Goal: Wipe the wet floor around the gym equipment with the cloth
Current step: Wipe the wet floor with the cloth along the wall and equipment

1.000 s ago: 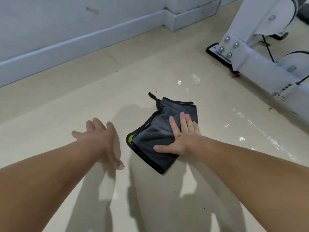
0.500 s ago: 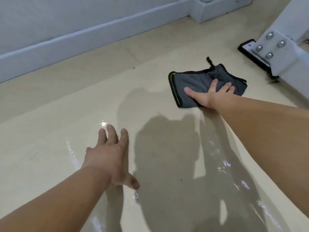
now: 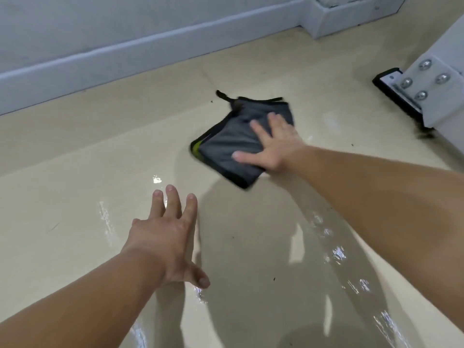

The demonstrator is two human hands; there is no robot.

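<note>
Your R hand [image 3: 273,146] presses flat, fingers straight, on motion-blurred cloth [image 3: 226,149]; L hand [image 3: 165,244] splayed, grasping nothing, on wet floor [image 3: 75,197]; gym equipment [image 3: 442,104] cut off by frame.

Floor [image 3: 75,197] looked glossy, smooth, wet-sheened. Cloth [image 3: 233,144] was soft, matt grey fabric. Far-right equipment frame [image 3: 447,104] was white painted metal, shiny bolts [image 3: 425,64].

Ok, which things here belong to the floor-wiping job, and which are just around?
Job: cloth, right hand pressing flat on it, wet floor, gym equipment base.
Just around: skirting board, left hand spread open, holding nothing.
</note>
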